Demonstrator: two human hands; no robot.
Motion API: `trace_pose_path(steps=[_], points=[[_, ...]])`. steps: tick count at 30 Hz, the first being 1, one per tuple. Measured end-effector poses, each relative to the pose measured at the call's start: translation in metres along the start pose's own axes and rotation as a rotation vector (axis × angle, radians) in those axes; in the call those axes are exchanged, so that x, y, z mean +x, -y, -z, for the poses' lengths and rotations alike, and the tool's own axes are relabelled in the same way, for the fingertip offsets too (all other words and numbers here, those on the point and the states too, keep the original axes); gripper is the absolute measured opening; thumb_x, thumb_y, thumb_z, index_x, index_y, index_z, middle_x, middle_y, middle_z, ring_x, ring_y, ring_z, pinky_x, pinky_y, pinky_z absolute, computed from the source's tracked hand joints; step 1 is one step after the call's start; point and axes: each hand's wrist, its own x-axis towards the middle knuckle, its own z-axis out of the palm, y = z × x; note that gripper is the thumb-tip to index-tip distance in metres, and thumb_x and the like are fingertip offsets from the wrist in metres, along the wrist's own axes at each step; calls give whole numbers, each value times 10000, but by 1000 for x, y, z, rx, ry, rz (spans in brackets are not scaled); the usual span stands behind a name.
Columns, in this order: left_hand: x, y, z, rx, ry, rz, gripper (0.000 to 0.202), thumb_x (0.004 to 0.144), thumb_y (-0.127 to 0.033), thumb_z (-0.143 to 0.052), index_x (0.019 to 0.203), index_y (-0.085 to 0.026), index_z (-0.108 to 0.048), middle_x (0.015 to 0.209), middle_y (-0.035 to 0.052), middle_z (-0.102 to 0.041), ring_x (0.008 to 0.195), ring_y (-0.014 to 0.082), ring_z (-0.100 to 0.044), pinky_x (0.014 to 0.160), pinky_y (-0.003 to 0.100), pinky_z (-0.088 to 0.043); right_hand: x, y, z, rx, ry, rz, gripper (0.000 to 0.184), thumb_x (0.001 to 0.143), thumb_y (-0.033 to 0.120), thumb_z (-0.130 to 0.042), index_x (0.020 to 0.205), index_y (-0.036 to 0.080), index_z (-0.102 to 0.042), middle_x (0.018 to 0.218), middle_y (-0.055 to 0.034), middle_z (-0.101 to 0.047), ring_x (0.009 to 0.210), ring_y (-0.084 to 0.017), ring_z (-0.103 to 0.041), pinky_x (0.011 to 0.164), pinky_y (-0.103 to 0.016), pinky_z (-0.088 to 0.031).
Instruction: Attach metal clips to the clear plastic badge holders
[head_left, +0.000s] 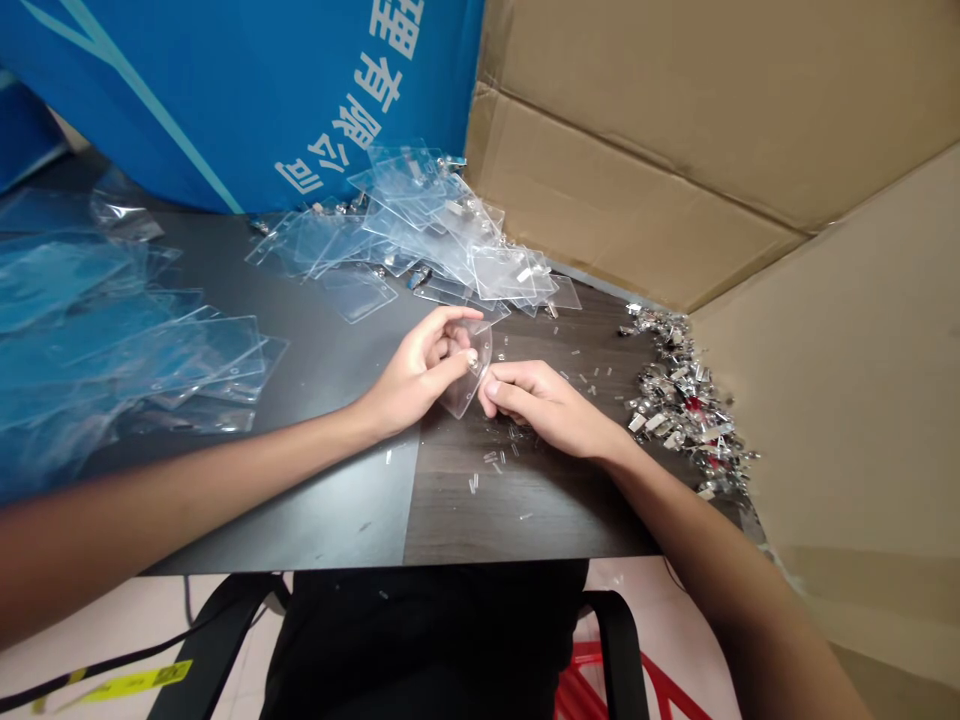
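My left hand [420, 375] and right hand [544, 405] both grip a clear plastic badge holder [465, 395], its lower edge free. Small clear plastic bits [472, 485] lie just below it; metal badge clips [682, 400] pile well right of it, with open dark desk [352, 510] to its left.

Light: bright all over.
Shine: a pale patch on the dark table [337, 500], and white glints on the clear plastic badge holders [480, 270].
Shadows: soft, in the cardboard folds [637, 150].
Edges: bent and stretched.
Blur: almost none.
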Motion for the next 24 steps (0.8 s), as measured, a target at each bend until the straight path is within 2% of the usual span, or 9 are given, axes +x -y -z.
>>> trace_pose_path(steps=[5, 7, 11, 15, 21, 24], points=[[0, 2, 3, -60, 24, -14, 515, 894, -310, -835, 1377, -222, -679, 1023, 26, -581, 912, 182, -568, 814, 319, -474, -2, -4, -3, 298, 104, -133, 166, 1042, 289, -555, 931, 200, -640, 705, 90, -336, 592, -116, -255, 578, -275, -235], [0, 2, 3, -69, 24, -5, 522, 899, -352, -839, 1381, -231, -678, 1023, 27, -570, 910, 186, -555, 819, 322, -472, -3, -4, -4, 352, 108, -146, 175, 1060, 291, -543, 949, 196, -639, 729, 83, -336, 603, -117, -250, 576, -274, -227], [0, 0, 2, -46, 18, -8, 567, 882, -411, -880, 1379, -243, -663, 1002, 20, -529, 870, 182, -501, 796, 324, -443, -4, -3, -4, 295, 77, -98, 220, 1096, 309, -519, 936, 201, -624, 756, 61, -399, 629, -125, -299, 589, -281, -258], [0, -2, 2, -1, 30, -17, 608, 870, -422, -913, 1390, -255, -646, 972, 7, -490, 810, 170, -439, 752, 323, -413, -5, -1, -4, 199, 53, -79, 236, 1104, 287, -489, 896, 217, -576, 766, 57, -398, 650, -133, -304, 609, -291, -265], [0, -1, 5, 45, 68, -5, 631, 889, -415, -903, 1425, -251, -614, 934, -3, -443, 783, 167, -390, 705, 317, -378, -5, 1, -2, 47, 24, -51, 146, 1012, 231, -495, 869, 234, -524, 806, 36, -451, 720, -156, -373, 679, -307, -304], [0, -4, 4, 57, 73, -4, 633, 876, -409, -911, 1411, -255, -609, 945, -1, -436, 770, 160, -377, 681, 309, -369, -3, 2, -1, -46, 16, -11, 147, 995, 260, -513, 851, 239, -491, 817, 31, -459, 759, -165, -394, 727, -319, -320]])
